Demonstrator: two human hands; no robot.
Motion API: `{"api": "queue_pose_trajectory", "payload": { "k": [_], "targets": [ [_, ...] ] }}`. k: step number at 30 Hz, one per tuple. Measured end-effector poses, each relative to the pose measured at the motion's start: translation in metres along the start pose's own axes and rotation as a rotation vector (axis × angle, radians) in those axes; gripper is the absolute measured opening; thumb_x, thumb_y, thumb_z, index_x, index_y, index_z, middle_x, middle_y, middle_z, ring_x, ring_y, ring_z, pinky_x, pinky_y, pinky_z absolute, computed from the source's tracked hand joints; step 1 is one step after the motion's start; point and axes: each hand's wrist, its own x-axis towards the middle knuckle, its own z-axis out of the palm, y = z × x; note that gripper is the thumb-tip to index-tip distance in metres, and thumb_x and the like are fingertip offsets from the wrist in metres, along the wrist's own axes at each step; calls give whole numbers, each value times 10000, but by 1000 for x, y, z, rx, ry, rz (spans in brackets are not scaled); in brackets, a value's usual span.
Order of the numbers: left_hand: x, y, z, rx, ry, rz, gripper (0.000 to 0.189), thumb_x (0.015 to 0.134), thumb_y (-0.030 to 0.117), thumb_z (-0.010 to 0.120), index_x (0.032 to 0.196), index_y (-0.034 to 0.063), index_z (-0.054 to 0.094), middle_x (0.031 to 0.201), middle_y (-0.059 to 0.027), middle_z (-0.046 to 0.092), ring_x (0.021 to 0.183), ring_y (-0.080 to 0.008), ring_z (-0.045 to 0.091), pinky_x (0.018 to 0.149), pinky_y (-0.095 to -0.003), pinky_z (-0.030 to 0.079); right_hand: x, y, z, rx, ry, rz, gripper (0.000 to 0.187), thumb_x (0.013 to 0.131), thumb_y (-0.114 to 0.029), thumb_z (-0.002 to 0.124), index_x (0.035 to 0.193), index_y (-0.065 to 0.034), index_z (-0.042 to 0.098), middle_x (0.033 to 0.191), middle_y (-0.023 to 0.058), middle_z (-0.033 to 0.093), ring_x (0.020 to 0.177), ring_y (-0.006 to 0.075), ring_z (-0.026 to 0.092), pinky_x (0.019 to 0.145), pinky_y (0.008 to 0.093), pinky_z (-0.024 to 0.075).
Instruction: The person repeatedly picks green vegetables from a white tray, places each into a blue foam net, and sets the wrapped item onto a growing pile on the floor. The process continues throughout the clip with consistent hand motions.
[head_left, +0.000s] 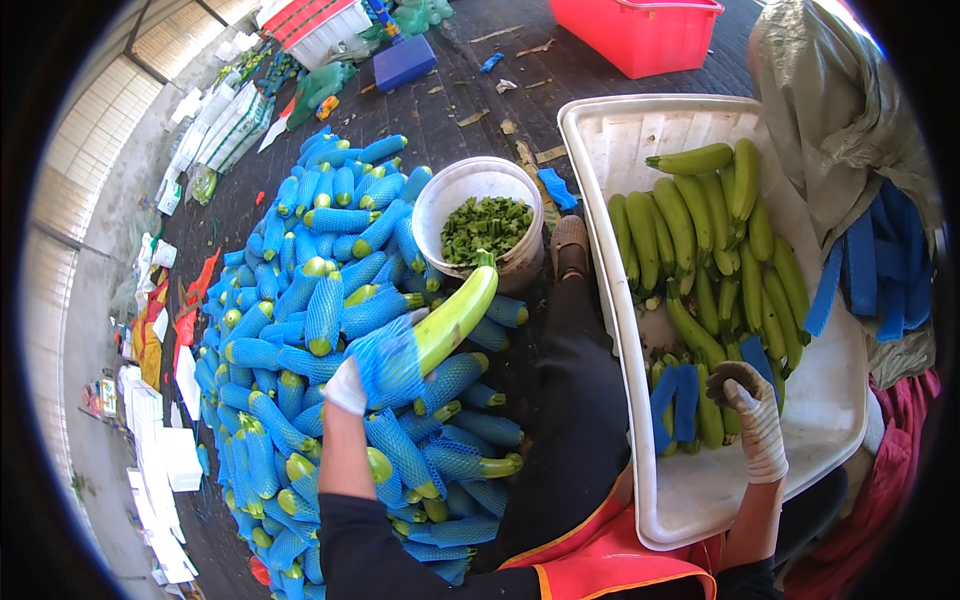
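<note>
My left hand (356, 379), in a light work glove, grips a green zucchini (455, 315) whose lower end sits in a blue mesh sleeve (388, 360); its upper part and stem are bare. It is held over a large heap of zucchinis in blue mesh sleeves (322, 315). Over the near part of a white plastic tub (600, 255), my right hand (752, 420), in a striped glove, is raised with fingers curled and nothing seen in it. Bare zucchinis (690, 217) fill the tub's middle. Flat blue mesh sleeves (685, 401) lie on them beside the right hand.
A white bucket (480, 169) of cut green stem pieces stands between heap and tub. More blue sleeves (874, 262) hang at the tub's right edge under a grey cloth (840, 112). A red bin (637, 37) and a blue dustpan (403, 61) are beyond; my leg lies beside the tub.
</note>
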Motion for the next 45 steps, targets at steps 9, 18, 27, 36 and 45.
{"api": "queue_pose_trajectory", "payload": {
  "k": [9, 18, 27, 36, 45],
  "targets": [
    [-36, 34, 36, 602, 28, 328, 1008, 727, 281, 898, 1509, -37, 346, 1254, -107, 682, 1106, -244, 673, 965, -336, 532, -14, -29, 13, -81, -18, -196, 374, 950, -261, 693, 1209, 4, 646, 1043, 51, 706, 958, 128, 663, 907, 290, 513],
    [-63, 134, 155, 48, 301, 357, 742, 924, 375, 665, 1548, 106, 366, 1329, -108, 638, 1198, -243, 627, 1079, -350, 468, -39, -111, 186, -757, -66, -1216, 445, 788, -268, 725, 1208, -139, 652, 1485, 159, 461, 1422, 454, 353, 1168, 637, 218],
    [-51, 172, 180, -85, 34, 591, 648, 914, 392, 627, 1479, 140, 431, 1363, -163, 590, 1265, -400, 543, 1084, -564, 371, -121, -101, 140, 58, -417, -543, 147, 938, -137, 695, 979, 4, 685, 709, 58, 649, 654, 117, 642, 639, 286, 523],
    [-110, 136, 167, -899, -576, 112, 831, 785, 430, 746, 1417, 2, 417, 1249, -211, 617, 1084, -428, 621, 737, -492, 582, -70, -110, 111, -16, 46, -651, 197, 936, -179, 700, 986, 12, 701, 684, 146, 632, 611, 107, 591, 610, 306, 516],
    [-102, 46, 53, -1216, 800, 236, 635, 884, 382, 740, 1344, -4, 533, 1251, -191, 611, 1172, -392, 606, 889, -489, 629, 61, -109, -77, -1133, 1223, -829, 221, 794, -216, 735, 930, -42, 728, 1311, 288, 597, 1196, 430, 574, 1014, 459, 464]
  ]
}}
